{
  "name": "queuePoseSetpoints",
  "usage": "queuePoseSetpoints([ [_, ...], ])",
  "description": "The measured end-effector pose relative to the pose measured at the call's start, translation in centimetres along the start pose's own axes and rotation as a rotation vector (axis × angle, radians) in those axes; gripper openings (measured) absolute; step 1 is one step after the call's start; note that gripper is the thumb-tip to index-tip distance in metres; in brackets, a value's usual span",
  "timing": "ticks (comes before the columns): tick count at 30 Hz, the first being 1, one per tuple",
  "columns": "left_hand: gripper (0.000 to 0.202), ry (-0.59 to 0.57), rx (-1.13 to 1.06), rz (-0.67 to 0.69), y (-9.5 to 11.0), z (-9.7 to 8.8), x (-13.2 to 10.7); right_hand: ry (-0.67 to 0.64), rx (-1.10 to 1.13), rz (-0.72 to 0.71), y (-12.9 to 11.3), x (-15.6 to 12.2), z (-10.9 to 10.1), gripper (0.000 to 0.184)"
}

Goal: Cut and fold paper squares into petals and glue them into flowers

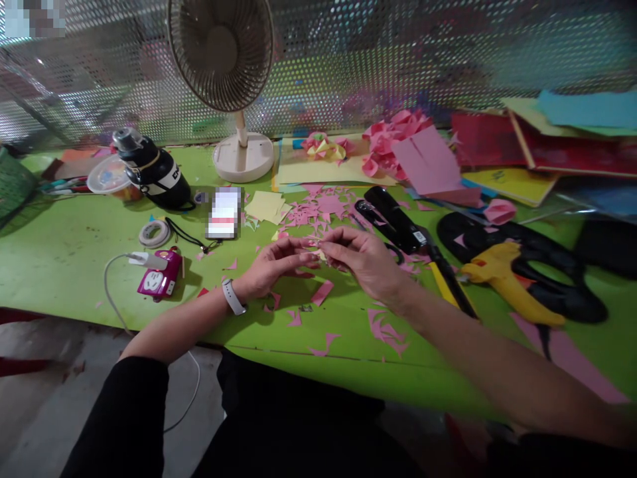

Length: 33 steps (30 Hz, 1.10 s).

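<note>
our two hands meet low over the green table (64, 245). the left hand (271, 265), with a white watch (233, 297) on its wrist, and the right hand (365, 260) come together fingertip to fingertip. between them sits a small paper piece (320, 253), pale and mostly hidden by the fingers. the grip of each hand is narrow, thumb and forefinger pinched shut on that piece from opposite sides. as far as we can tell, the piece is held just above the table, not lying on it.

we judge it to be very light and thin, not slippery, and soft enough to crease or tear under a hard pinch. it is best taken lightly by its edges or corners, with the fingertips alone, so the middle is not crushed.

around the hands the table is strewn with pink paper scraps (323, 292). just beyond the right hand lies a black stapler (398, 222), and further right a yellow glue gun (502, 282). at the back stand a fan (221, 53), a black bottle (156, 174) and pink paper flowers (393, 133), with a stack of coloured paper (572, 139) at the far right. a roll of tape (154, 233) and a pink socket block (160, 279) lie left of the left hand.
</note>
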<state>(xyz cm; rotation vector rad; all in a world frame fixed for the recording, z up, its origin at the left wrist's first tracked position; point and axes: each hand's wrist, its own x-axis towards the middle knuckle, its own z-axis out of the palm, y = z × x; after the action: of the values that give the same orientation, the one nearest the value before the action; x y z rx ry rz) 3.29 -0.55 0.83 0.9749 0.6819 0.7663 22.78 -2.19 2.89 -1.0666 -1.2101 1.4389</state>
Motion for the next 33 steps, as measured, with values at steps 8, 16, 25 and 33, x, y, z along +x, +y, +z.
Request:
queuePoseSetpoints([
  [8, 0.029, 0.07, 0.639, 0.43, -1.1, -0.4, 0.0, 0.109, 0.166, 0.108, -0.1, 0.1, 0.2, 0.025],
  [16, 0.038, -0.024, 0.684, 0.421, -0.6, 0.5, -0.7, 0.137, 0.342, 0.164, 0.2, -0.1, 0.5, 0.023],
  [25, 0.029, 0.041, 0.564, 0.35, -1.7, 0.5, -0.3, 0.152, 0.41, 0.211, 0.8, -0.2, 1.0, 0.025],
  [33, 0.039, 0.087, 0.266, 0.101, -0.2, 0.3, -0.2, 0.217, 0.197, -0.051, 0.5, 0.6, -0.2, 0.027],
])
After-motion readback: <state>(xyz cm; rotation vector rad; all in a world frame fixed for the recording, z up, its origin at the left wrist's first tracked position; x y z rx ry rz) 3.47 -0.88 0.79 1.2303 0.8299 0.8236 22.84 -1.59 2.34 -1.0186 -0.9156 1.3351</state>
